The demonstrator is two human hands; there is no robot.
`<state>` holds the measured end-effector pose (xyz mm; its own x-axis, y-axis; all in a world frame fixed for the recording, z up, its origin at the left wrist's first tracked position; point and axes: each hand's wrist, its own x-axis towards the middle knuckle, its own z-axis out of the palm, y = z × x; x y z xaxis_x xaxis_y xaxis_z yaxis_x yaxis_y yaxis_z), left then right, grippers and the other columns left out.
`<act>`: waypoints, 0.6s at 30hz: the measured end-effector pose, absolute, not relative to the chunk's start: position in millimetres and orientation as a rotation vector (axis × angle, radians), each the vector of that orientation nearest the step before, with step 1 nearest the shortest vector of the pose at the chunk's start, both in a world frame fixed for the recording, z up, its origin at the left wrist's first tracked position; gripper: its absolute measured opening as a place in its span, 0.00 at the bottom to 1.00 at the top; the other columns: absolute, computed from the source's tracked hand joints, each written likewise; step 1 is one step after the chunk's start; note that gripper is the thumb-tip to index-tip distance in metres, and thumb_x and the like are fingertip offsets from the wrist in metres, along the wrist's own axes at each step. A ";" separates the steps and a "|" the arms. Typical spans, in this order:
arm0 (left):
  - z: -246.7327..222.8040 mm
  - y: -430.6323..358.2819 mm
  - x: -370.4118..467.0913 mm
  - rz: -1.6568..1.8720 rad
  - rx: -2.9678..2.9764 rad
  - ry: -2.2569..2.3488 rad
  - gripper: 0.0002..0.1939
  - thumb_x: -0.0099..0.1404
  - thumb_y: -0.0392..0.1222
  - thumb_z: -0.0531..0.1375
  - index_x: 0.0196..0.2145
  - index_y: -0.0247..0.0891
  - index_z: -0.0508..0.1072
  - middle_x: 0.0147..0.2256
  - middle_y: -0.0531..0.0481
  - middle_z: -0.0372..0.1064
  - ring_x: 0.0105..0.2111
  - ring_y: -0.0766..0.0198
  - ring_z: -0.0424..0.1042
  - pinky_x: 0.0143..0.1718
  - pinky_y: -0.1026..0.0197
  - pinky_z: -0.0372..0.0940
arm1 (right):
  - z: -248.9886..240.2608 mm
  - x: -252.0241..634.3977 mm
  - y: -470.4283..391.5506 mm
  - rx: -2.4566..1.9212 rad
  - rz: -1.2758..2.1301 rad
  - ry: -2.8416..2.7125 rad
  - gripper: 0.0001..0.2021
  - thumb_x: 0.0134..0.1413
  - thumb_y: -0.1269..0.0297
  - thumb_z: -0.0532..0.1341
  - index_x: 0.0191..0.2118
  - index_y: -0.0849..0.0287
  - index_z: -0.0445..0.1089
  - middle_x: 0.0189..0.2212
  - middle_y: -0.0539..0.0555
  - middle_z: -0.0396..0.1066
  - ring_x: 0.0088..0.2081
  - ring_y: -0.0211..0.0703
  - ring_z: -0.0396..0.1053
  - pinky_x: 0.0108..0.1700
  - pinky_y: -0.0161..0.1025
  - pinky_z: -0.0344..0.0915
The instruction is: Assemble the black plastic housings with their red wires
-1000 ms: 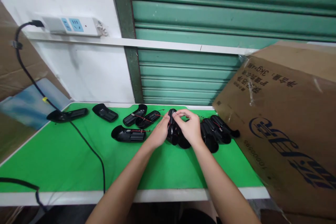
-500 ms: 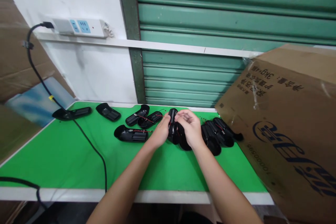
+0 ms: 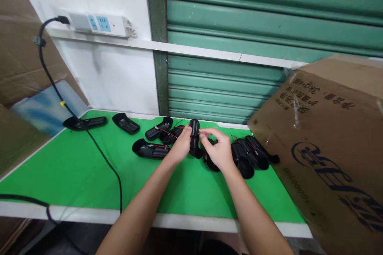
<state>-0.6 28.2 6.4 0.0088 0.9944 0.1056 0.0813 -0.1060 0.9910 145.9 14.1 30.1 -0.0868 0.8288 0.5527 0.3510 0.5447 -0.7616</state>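
Observation:
My left hand (image 3: 182,143) is closed around the side of a black plastic housing (image 3: 195,131), which stands lengthwise above the green table. My right hand (image 3: 220,147) is beside it, thumb and forefinger pinched together near the housing's right edge; what is between those fingertips is too small to make out. More black housings lie close by: one with a red wire (image 3: 152,149) to the left, another (image 3: 165,127) behind it, and one (image 3: 211,161) partly hidden under my right hand. Several others (image 3: 245,167) lie overlapping on the right.
A black cable (image 3: 101,159) runs from the power strip (image 3: 98,24) across the left of the green table (image 3: 89,183). A large cardboard box (image 3: 335,147) leans in at the right. Two housings (image 3: 127,123) (image 3: 92,122) lie at the back left. A green shutter (image 3: 227,75) stands behind.
My right hand has drawn slightly right, away from the housing, and its fingers no longer cover it. My left hand still holds the housing. The whole view has shifted a little.

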 end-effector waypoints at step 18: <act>18.7 16.9 -8.0 1.158 1.560 1.194 0.27 0.77 0.50 0.42 0.63 0.33 0.66 0.63 0.39 0.66 0.65 0.56 0.62 0.69 0.54 0.51 | 23.2 146.5 13.4 -0.942 0.286 -1.985 0.23 0.63 0.69 0.58 0.63 0.51 0.60 0.37 0.53 0.77 0.49 0.53 0.71 0.55 0.51 0.64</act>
<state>-8.0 16.9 18.7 0.1214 0.9768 0.1764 0.2066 -0.1987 0.9580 146.5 13.4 23.2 -0.3115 0.7132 0.6280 0.5069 0.6837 -0.5250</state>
